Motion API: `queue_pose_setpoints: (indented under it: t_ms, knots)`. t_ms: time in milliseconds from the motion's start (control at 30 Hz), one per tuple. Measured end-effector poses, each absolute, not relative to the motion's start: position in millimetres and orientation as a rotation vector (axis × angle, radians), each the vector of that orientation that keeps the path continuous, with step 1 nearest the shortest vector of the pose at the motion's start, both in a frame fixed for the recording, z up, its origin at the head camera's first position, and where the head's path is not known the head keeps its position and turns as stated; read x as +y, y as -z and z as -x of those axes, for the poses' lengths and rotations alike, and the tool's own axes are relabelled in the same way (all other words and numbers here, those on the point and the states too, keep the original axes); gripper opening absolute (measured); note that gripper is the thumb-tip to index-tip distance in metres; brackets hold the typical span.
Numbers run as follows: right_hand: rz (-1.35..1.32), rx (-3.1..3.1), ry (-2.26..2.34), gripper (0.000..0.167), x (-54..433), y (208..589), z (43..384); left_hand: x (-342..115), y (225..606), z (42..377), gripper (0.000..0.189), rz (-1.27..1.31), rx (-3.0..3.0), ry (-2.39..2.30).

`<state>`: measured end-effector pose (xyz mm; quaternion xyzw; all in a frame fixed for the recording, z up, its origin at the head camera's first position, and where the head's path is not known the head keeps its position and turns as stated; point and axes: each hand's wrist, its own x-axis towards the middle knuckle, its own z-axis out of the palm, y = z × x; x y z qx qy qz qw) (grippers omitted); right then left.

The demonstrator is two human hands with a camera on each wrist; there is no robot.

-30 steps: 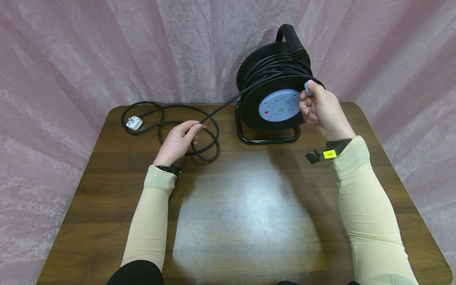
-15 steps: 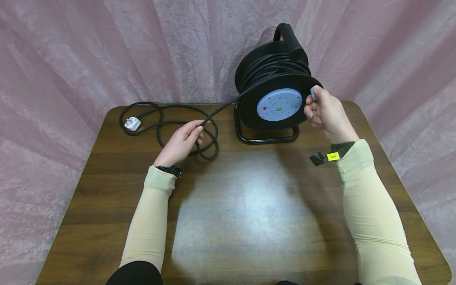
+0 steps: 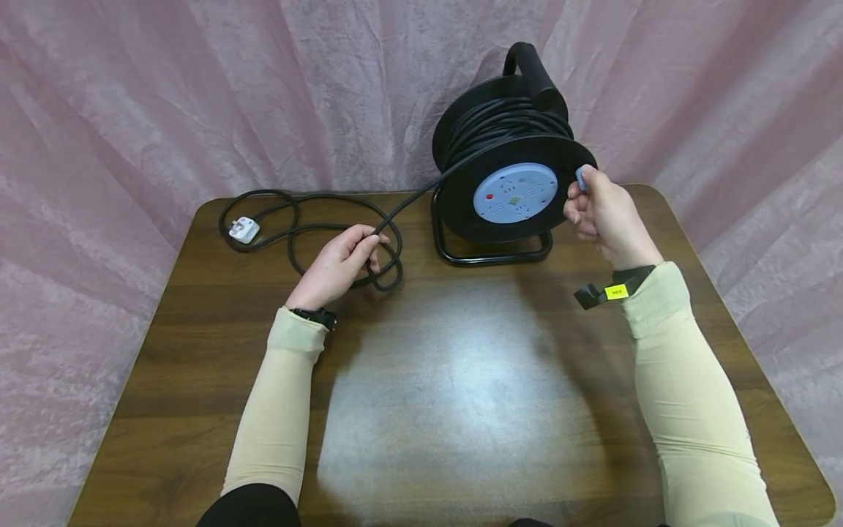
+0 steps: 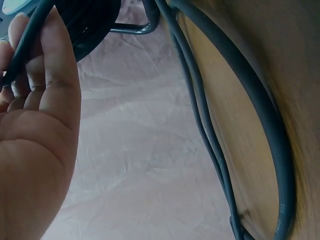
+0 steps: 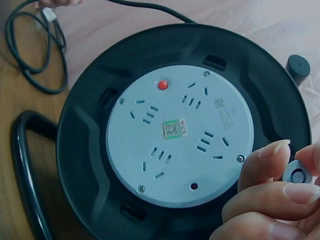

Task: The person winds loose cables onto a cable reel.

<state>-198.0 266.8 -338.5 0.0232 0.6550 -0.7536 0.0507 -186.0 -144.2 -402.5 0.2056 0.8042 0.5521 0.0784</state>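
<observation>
A black cable reel (image 3: 454, 212) with a light blue socket panel (image 3: 516, 193) stands at the back of the table on its tubular frame. My left hand (image 3: 334, 265) pinches the black cable (image 3: 416, 196), which runs up taut from the fingers to the drum. In the left wrist view the cable (image 4: 31, 40) crosses the curled fingers. At the reel's right edge, my right hand (image 3: 609, 212) grips the small blue-grey crank knob (image 3: 582, 178) between thumb and fingers. The right wrist view shows the knob's round end (image 5: 298, 175) between the fingertips.
Loose cable loops (image 3: 294, 212) lie on the table at the back left, with a white plug (image 3: 244, 230) among them. The reel's black handle (image 3: 535, 77) rises above the drum. A pink curtain (image 3: 356, 95) hangs right behind the wooden table (image 3: 421, 410).
My right hand has moved slightly down and right with the crank knob, and the socket panel has turned a little. My left hand stays on the cable, and the loop beside it has shrunk slightly.
</observation>
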Motion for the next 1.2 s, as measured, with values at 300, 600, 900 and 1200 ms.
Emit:
queue_pose_setpoints:
  t_ms: [300, 600, 900, 1200]
  knots:
    - [-0.115, 2.062, 2.24, 0.043, 272.2, 346.6, 197.3, -140.5, 400.2, 183.8, 0.027, -0.641, 2.415, -1.618]
    - [-0.112, 2.118, 2.198, 0.046, 275.4, 354.1, 197.4, -141.5, 403.1, 186.4, 0.029, -0.651, 2.24, -1.695]
    - [-0.146, 2.134, 2.148, 0.048, 279.0, 365.0, 196.0, -142.7, 404.7, 187.5, 0.034, -0.622, 2.281, -1.69]
    - [-0.189, 2.109, 2.132, 0.047, 281.4, 375.4, 198.0, -144.7, 418.1, 202.0, 0.041, -0.502, 2.566, -1.711]
